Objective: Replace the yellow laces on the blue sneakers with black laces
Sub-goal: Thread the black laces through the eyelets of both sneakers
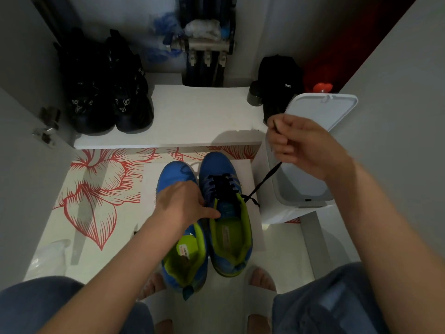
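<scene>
Head view, one question: what are your hands holding?
— Your right hand is raised in front of the white bin, pinching the free end of the black lace. The lace runs taut down to the top eyelets of the right sneaker.
— And your other hand?
— Your left hand grips that sneaker's inner side, thumb on the tongue.
— Where are the sneakers?
— Side by side on the floor, the left sneaker partly under your left wrist.
</scene>
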Action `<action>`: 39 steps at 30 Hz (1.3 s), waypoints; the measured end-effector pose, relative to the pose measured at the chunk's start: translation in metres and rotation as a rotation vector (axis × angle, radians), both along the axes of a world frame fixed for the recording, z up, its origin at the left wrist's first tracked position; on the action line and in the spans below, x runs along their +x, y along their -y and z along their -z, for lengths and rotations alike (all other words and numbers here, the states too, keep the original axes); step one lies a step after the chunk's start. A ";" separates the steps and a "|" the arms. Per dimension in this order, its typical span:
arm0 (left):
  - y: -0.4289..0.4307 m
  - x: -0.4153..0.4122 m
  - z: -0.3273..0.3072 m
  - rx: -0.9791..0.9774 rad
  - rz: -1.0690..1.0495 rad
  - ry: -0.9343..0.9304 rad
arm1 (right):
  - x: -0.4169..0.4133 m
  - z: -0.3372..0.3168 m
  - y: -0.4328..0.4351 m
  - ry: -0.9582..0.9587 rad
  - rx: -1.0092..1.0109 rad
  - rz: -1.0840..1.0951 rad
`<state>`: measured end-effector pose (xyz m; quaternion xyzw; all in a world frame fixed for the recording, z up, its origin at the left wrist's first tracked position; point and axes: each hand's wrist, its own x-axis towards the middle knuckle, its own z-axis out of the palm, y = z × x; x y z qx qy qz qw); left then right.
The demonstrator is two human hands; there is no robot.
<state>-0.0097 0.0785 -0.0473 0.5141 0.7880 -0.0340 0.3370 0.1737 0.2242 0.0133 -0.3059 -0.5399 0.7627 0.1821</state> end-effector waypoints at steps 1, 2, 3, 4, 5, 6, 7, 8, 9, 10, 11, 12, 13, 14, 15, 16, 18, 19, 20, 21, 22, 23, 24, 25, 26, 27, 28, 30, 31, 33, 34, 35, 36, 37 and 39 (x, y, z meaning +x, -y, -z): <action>0.000 0.003 0.001 0.011 0.005 -0.009 | 0.002 -0.001 -0.002 -0.021 -0.018 -0.040; 0.000 0.005 0.002 0.020 0.007 -0.019 | 0.003 -0.001 -0.004 -0.035 -0.034 -0.089; -0.001 0.007 0.003 0.028 0.006 -0.024 | 0.005 -0.002 -0.005 -0.055 -0.047 -0.136; -0.001 0.007 0.003 0.028 0.004 -0.026 | 0.008 -0.003 -0.007 -0.096 -0.067 -0.167; 0.000 0.007 0.003 0.037 0.002 -0.035 | 0.011 -0.005 -0.010 -0.147 -0.100 -0.192; 0.001 0.008 0.003 0.052 -0.004 -0.045 | 0.013 -0.007 -0.012 -0.173 -0.126 -0.213; 0.001 0.008 0.002 0.079 -0.008 -0.059 | 0.015 -0.010 -0.012 -0.134 -0.121 -0.235; 0.002 0.009 0.002 0.104 -0.008 -0.066 | 0.016 -0.011 -0.011 -0.016 -0.070 -0.262; 0.003 0.011 0.001 0.120 0.000 -0.069 | 0.016 -0.010 -0.008 0.177 0.011 -0.321; 0.003 0.012 0.002 0.120 0.008 -0.067 | 0.015 -0.006 -0.005 0.412 0.098 -0.421; 0.002 0.013 0.003 0.111 0.016 -0.066 | 0.014 0.001 -0.001 0.638 0.183 -0.533; 0.001 0.013 0.003 0.093 0.021 -0.068 | 0.010 0.009 0.003 0.809 0.271 -0.615; 0.001 0.013 0.003 0.078 0.028 -0.073 | 0.005 0.019 0.006 0.916 0.368 -0.638; 0.000 0.013 0.003 0.069 0.030 -0.074 | 0.001 0.029 0.009 0.960 0.468 -0.607; 0.000 0.014 0.003 0.075 0.027 -0.076 | -0.004 0.037 0.010 0.958 0.547 -0.553; -0.001 0.015 0.003 0.087 0.019 -0.080 | -0.010 0.044 0.011 0.938 0.578 -0.504; -0.001 0.016 0.003 0.112 0.009 -0.108 | -0.020 0.055 0.015 0.930 0.594 -0.480; 0.000 0.016 0.003 0.117 0.010 -0.125 | -0.024 0.060 0.018 0.962 0.604 -0.504; 0.000 0.016 0.003 0.121 0.013 -0.137 | -0.027 0.065 0.021 1.009 0.610 -0.553; 0.000 0.016 0.004 0.129 0.014 -0.147 | -0.029 0.070 0.024 1.063 0.631 -0.625; 0.000 0.017 0.004 0.134 0.012 -0.155 | -0.030 0.074 0.026 1.110 0.680 -0.701; 0.000 0.017 0.004 0.140 0.012 -0.165 | -0.031 0.078 0.028 1.132 0.752 -0.752; 0.001 0.017 0.003 0.143 0.015 -0.175 | -0.032 0.081 0.029 1.134 0.821 -0.776; 0.001 0.017 0.002 0.147 0.018 -0.179 | -0.032 0.083 0.028 1.130 0.874 -0.781; 0.002 0.017 0.001 0.151 0.020 -0.179 | -0.032 0.083 0.027 1.122 0.921 -0.780; 0.002 0.016 0.001 0.155 0.020 -0.174 | -0.031 0.081 0.024 1.109 0.949 -0.769; 0.002 0.016 0.001 0.160 0.020 -0.164 | -0.029 0.077 0.021 1.085 0.944 -0.748; 0.002 0.016 0.002 0.169 0.016 -0.140 | -0.026 0.062 0.013 0.965 0.780 -0.636; 0.003 0.016 0.003 0.172 0.016 -0.133 | -0.025 0.052 0.010 0.884 0.669 -0.564; 0.003 0.016 0.003 0.179 0.017 -0.125 | -0.021 0.030 0.007 0.718 0.526 -0.431; 0.002 0.015 0.003 0.181 0.016 -0.119 | -0.019 0.020 0.005 0.630 0.473 -0.366; 0.003 0.015 0.004 0.178 0.013 -0.107 | -0.018 0.011 0.004 0.545 0.417 -0.310; 0.003 0.015 0.004 0.170 0.010 -0.093 | -0.017 0.005 0.005 0.478 0.370 -0.266; 0.003 0.014 0.003 0.156 0.007 -0.073 | -0.017 0.001 0.006 0.435 0.343 -0.233; 0.002 0.009 -0.003 0.168 -0.031 -0.006 | -0.019 -0.002 0.010 0.380 0.329 -0.201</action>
